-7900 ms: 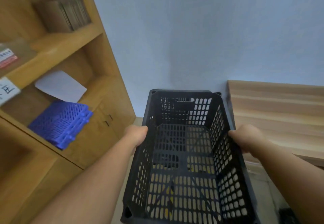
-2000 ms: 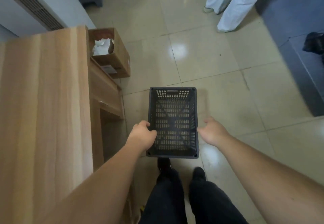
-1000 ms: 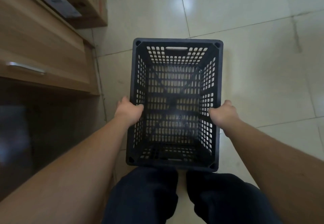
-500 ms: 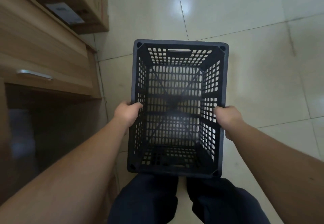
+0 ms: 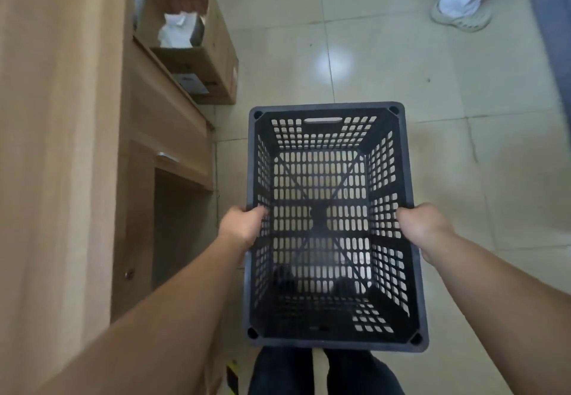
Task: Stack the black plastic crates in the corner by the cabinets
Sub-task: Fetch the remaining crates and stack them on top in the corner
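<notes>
The left hand and right hand each grip a long side rim of the black crate, apparently held clear above the floor beside the cabinet; it should stay level; both grips firm, turning toward the corner.

We note the crate: black plastic, matt, its walls and base perforated with slots, rim smooth. Floor: pale tile, glossy, a light reflection on it, thin grout lines. Desk along the left edge: wood-grain laminate, smooth, low sheen; its drawer handle looks metallic. Box beyond it: brown cardboard, matt, crumpled white paper inside. Trousers below us: dark cloth.
</notes>
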Motion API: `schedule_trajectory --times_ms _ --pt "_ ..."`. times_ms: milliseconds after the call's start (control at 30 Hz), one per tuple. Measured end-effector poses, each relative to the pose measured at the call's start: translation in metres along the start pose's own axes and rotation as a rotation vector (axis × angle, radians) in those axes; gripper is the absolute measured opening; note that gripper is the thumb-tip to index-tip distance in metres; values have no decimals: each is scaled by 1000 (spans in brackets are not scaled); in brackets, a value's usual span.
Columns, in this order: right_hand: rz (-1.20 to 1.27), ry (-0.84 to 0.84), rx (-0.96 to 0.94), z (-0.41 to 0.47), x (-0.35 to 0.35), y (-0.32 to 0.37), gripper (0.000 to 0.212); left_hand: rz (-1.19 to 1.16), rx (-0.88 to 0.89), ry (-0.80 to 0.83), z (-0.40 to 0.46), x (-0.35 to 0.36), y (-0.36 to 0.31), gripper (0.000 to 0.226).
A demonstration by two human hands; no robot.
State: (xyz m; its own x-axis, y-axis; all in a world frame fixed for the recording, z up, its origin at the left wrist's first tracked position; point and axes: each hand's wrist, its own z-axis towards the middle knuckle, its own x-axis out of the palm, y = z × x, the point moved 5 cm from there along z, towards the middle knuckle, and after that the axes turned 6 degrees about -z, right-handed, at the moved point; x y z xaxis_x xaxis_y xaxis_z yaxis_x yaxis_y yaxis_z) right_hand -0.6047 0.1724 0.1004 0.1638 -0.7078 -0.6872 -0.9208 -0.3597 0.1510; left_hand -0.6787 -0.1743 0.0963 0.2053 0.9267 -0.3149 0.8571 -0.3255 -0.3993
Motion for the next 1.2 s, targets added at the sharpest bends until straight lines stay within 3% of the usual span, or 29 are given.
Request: schedule_trajectory --times_ms 133,333,633,800,1000,1200 --pt "-61 -8 -61 -44 -39 5 22 -9 4 -6 -63 -19 -3 52" --pt "-158 20 -193 -91 -94 9 35 -24 40 -98 -155 -38 -1 34" --pt "-275 -14 -395 -162 -174 18 30 -143 26 -197 -276 -44 20 42" --pt "-325 -35 -462 -202 -189 13 29 -253 9 -225 -324 -48 60 43" --pt "-352 -22 -543 -250 -185 -2 33 -392 11 -208 -363 -62 120 65" --pt "-394 -37 -616 -294 -183 -26 31 -475 -11 -220 -413 -69 165 42"
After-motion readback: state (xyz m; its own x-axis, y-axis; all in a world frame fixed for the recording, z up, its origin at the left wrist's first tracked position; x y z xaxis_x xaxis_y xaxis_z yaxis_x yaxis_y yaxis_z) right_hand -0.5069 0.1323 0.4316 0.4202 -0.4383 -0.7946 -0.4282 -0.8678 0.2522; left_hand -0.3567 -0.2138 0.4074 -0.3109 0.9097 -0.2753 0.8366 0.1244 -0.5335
